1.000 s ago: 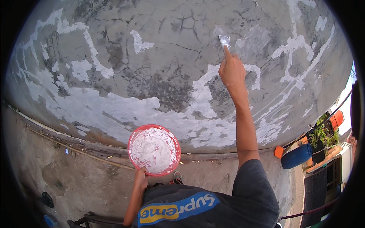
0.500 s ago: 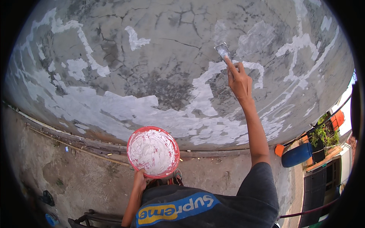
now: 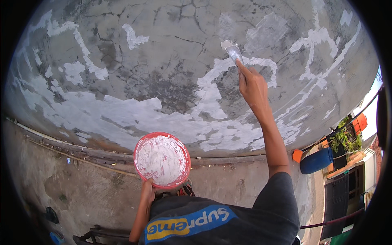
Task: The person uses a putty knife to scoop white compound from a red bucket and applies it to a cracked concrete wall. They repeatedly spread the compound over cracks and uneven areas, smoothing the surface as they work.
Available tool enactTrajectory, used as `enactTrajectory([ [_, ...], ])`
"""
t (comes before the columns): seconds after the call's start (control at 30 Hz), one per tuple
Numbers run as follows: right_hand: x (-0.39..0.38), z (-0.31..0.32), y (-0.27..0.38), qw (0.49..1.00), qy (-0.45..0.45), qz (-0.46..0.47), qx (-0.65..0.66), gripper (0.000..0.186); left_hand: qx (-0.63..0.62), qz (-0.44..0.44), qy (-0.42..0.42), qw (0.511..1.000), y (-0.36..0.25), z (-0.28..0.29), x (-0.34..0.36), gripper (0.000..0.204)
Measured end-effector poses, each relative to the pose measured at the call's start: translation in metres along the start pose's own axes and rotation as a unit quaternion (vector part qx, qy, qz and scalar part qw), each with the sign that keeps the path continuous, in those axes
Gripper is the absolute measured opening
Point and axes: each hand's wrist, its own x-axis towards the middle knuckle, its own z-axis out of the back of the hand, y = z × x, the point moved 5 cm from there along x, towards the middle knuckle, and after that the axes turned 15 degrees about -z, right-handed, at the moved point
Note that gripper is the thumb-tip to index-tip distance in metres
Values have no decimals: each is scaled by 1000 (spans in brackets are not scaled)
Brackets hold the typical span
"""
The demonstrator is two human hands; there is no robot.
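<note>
Right hand [image 3: 254,86] grips putty knife [image 3: 234,54], blade at cracked grey wall [image 3: 171,24], upper centre. Left hand [image 3: 148,190] holds red basin [image 3: 188,163] of white putty [image 3: 159,159] by rim, lower centre.

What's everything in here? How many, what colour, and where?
Wall: 1, grey, ahead
Patches: many, white, on wall
Bowl: 1, red, lower middle
Paste: one mass, white, in bowl
Scraper: 1, grey, upper middle
Ground: 1, brownish, below wall
Pole: 1, tan, along wall's foot
Barrel: 1, blue, right
Objects: 2, orange, beside barrel and higher right
Plants: count unclear, green, right
Gate: 1, dark, lower right
Clutter: unclear, black and blue, lower left
Shirt: 1, dark, bottom
Left grip: 1, bare, on bowl's rim
Right grip: 1, bare, holding scraper
</note>
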Motion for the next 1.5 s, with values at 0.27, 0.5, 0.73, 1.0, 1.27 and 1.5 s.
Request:
enactTrajectory([
  [0.27,8,-34,0,998,22,-53,-40,39,-18,25,4,1000,3,-11,-2,60],
  [0.5,-8,-21,-6,999,-20,46,-18,47,-11,14,10,1000,3,0,1,57],
  [0.73,33,-8,-43,962,15,221,-162,68,11,-1,-36,999,-8,-1,-4,51],
  [1.0,58,-20,-63,955,46,212,-200,61,2,5,-19,1000,-6,-20,-10,50],
  [1.27,28,25,-52,956,43,190,-218,53,3,4,-20,1000,4,-27,-17,43],
  [1.5,38,-4,-20,943,53,227,-236,45,20,4,-19,1000,12,-21,-13,48],
])
